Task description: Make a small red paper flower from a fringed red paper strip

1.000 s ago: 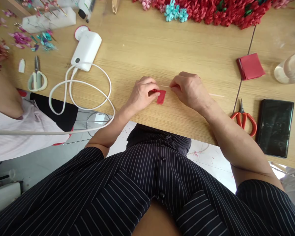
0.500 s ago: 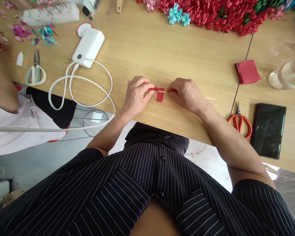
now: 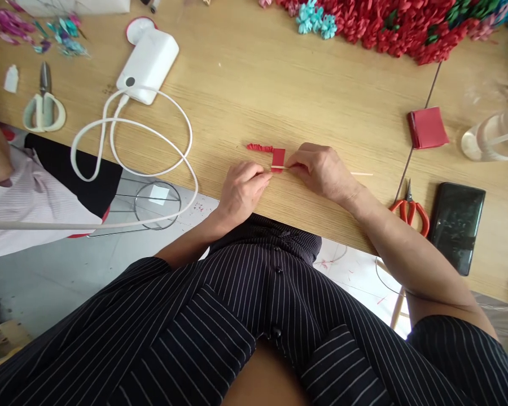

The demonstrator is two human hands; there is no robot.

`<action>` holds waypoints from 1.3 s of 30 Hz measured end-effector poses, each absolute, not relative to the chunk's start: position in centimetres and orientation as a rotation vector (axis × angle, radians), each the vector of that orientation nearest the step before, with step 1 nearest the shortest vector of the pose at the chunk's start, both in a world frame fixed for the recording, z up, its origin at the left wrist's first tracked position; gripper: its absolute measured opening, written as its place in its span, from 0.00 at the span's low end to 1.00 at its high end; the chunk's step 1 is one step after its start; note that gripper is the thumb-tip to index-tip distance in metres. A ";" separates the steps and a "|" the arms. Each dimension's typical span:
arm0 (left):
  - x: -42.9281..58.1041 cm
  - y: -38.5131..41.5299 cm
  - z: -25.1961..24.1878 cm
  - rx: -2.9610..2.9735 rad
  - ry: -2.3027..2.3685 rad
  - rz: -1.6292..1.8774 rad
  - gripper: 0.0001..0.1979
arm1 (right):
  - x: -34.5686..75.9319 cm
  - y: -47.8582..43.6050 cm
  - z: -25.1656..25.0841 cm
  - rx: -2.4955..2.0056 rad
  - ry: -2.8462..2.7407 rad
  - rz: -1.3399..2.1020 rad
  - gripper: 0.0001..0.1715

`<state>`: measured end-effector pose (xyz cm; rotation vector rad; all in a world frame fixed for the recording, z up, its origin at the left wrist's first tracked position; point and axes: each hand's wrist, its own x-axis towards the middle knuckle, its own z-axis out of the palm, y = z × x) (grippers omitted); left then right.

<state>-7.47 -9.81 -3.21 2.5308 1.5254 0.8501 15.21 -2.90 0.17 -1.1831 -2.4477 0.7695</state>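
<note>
My left hand (image 3: 242, 188) rests near the wooden table's (image 3: 254, 96) front edge, its fingertips pinched on the near end of a thin pale stick (image 3: 361, 173). My right hand (image 3: 322, 172) pinches the same stick just to the right. A small red paper square (image 3: 278, 157) lies against the stick between the two hands. A crinkled red paper strip (image 3: 259, 148) lies loose on the table just beyond my left hand.
Around are red-handled scissors (image 3: 411, 211), a black phone (image 3: 456, 225), a red paper stack (image 3: 427, 128), a thin wire (image 3: 419, 131), a clear glass (image 3: 493, 135), a white heat tool (image 3: 149, 61) with looped cord (image 3: 122, 163), white scissors (image 3: 43, 107), paper flowers (image 3: 389, 25). Another person sits left (image 3: 21, 192).
My left hand has let go of the crinkled red strip and drawn back toward the table edge. The strip now lies on the table. The red square stays at the stick.
</note>
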 end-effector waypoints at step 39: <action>-6.3 -7.2 -3.1 2.341 1.702 0.799 0.08 | 14.7 -3.9 -0.2 -1.231 -2.525 0.565 0.14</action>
